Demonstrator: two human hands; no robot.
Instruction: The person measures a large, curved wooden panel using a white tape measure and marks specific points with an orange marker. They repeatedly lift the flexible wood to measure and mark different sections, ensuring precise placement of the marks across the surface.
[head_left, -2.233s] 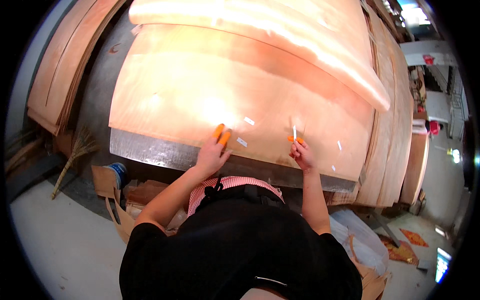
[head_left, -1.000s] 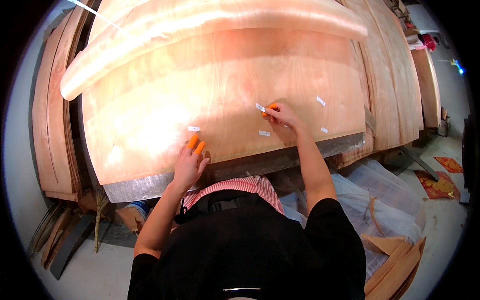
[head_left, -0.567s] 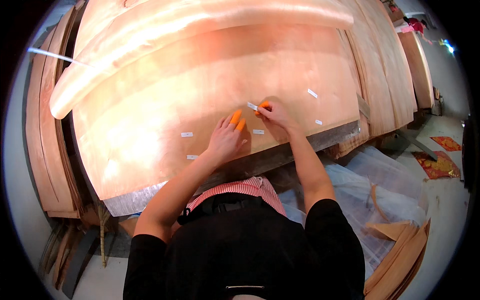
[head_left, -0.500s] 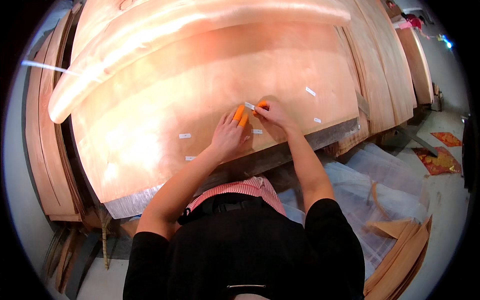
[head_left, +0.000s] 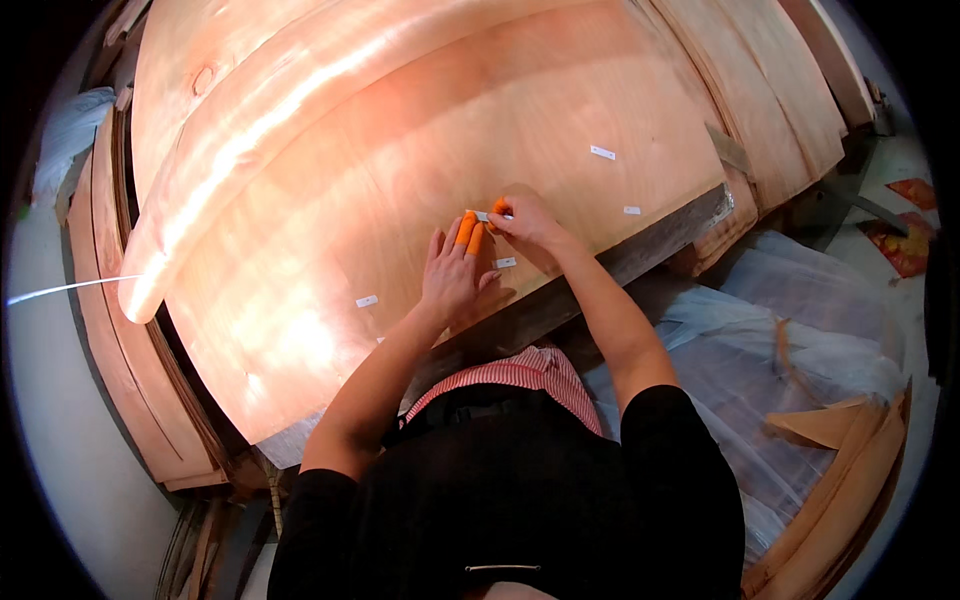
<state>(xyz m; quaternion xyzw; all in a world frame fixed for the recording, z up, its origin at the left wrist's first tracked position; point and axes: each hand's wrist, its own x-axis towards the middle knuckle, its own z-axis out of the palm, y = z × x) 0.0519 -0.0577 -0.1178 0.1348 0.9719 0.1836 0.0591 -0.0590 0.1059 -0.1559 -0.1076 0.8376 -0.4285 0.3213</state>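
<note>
workbench (head_left: 640,255) | carries wood veneer sheet (head_left: 420,170) | small white tape strips (head_left: 603,152) on sheet

head cam | looks steeply down | close over veneer sheet (head_left: 420,180)

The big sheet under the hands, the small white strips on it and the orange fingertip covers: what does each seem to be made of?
The big sheet looks like thin wood veneer: pinkish-tan, faint grain, a knot, a slight sheen. The small white strips look like paper or tape, flat and matte; which one is unclear. The orange fingertip covers on the left hand look like rubber, smooth and snug. The right hand pinches one strip.
</note>
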